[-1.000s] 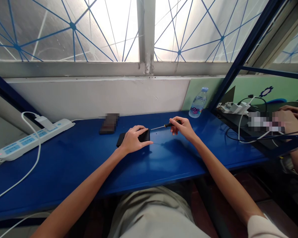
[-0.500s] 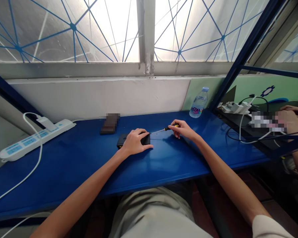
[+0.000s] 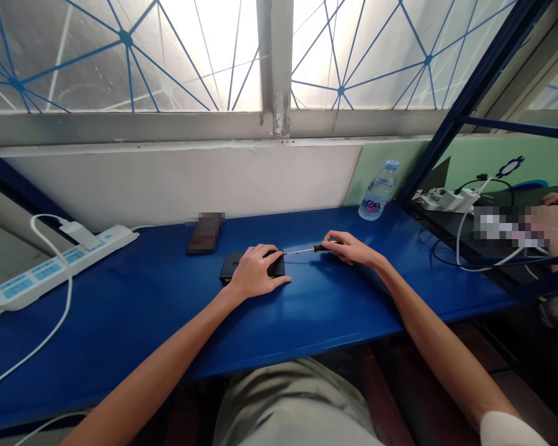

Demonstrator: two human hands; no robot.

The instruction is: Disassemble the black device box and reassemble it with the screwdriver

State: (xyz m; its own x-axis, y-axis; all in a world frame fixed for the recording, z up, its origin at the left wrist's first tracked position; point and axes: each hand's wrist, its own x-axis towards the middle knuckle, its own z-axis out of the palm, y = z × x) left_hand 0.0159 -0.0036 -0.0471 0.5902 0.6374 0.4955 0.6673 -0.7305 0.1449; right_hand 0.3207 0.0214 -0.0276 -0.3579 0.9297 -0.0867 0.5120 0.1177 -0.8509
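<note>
A small black box (image 3: 233, 266) lies on the blue table (image 3: 134, 310). My left hand (image 3: 256, 271) rests over its right part, fingers wrapped round it. My right hand (image 3: 348, 246) pinches the black and yellow handle of a thin screwdriver (image 3: 307, 249), held low and nearly level. The metal tip points left and meets the right end of the box.
A dark blurred object (image 3: 205, 233) lies behind the box. A white power strip (image 3: 51, 266) with a cable sits at the left. A water bottle (image 3: 377, 191) stands at the back right. Another person's hands (image 3: 555, 220), chargers and cables are at the far right.
My right hand has lowered the screwdriver from above the table to nearly level, with its tip now at the box's right end. My left hand has stayed on the box.
</note>
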